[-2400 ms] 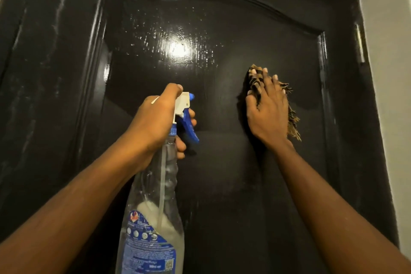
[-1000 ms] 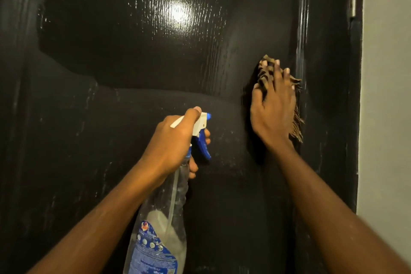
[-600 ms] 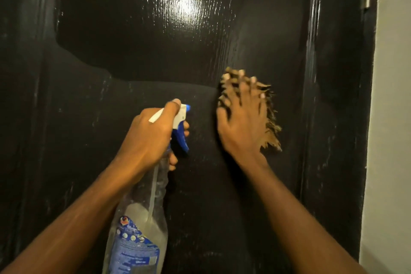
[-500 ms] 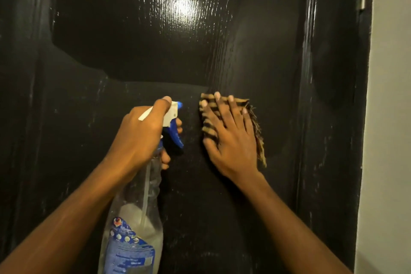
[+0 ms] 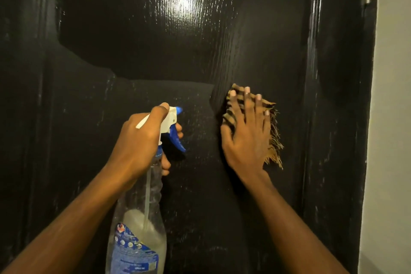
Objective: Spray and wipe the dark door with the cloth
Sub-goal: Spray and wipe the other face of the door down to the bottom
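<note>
Wiping is the step — right hand [image 5: 246, 138] presses the cloth [image 5: 274, 140] flat-fingered on the door [image 5: 155, 51]; left hand [image 5: 142, 140] grips the spray bottle [image 5: 142, 224]; next probably needs fresh sweeps across droplets.

Door [image 5: 200, 40] was glossy black, fine vertical grain pattern showed under white glare patch near top. Cloth [image 5: 230, 115] was tan with dark brown-black stripes crossing in check; frayed fringe was plain tan. Spray bottle [image 5: 142, 218] was clear plastic, with white head, blue trigger [image 5: 176, 140], blue nozzle tip. Label [image 5: 133, 256] was blue with white print. Wall [image 5: 391, 118] at right was pale grey-white.
</note>
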